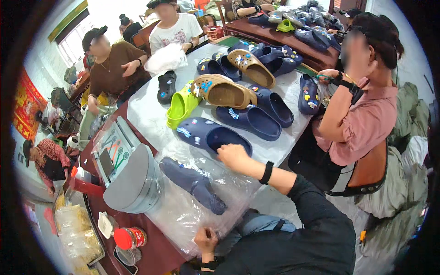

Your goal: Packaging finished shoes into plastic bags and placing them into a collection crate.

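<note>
My right hand (234, 158) has its fingers closed over the near rim of a navy clog (195, 134) trimmed with small light charms. Just in front of me, another navy clog (192, 183) lies on its side in a clear plastic bag (233, 192). At the near edge of that bag my left hand (206, 239) is closed, its curled fingers at the plastic. Beyond the right hand lie more clogs: a lime green clog (182, 104), a tan clog (224, 91) with blue charms, a black clog (167, 87) and a navy clog (250, 123).
A grey rounded device (133, 183) stands at left, near a red-lidded jar (130, 238) and a tray of clear packets (80, 229). Across the table are people in brown (112, 71) and white (176, 34); a person in pink (366, 114) sits at right.
</note>
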A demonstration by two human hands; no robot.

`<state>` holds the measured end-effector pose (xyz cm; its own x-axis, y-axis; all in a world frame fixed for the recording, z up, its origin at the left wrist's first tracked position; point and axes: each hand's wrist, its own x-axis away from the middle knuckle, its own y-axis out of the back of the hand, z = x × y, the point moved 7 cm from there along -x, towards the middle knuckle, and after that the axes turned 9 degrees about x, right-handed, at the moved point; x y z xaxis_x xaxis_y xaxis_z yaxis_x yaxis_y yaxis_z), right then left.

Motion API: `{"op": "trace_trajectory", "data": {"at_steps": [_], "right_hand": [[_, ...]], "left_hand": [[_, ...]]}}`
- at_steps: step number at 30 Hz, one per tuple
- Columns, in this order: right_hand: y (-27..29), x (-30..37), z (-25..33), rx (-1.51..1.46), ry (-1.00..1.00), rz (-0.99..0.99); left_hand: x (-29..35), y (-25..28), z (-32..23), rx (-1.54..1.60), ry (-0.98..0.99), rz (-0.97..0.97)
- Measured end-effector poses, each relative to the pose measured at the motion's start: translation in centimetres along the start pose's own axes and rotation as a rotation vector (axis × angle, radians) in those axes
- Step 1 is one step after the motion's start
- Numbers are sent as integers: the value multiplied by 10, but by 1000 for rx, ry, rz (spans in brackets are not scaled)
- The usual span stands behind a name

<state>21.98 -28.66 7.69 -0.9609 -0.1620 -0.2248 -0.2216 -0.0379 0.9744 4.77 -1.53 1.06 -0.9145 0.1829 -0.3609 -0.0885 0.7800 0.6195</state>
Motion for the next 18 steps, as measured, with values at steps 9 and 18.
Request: {"op": "trace_trajectory", "data": {"at_steps": [9,18], "right_hand": [[44,-64,-167,-176,-765,-513],[148,-41,-156,-415,-599,-1012]], "left_hand": [[3,-3,2,-8,-18,-22],[2,3,6,6,32,2]]}}
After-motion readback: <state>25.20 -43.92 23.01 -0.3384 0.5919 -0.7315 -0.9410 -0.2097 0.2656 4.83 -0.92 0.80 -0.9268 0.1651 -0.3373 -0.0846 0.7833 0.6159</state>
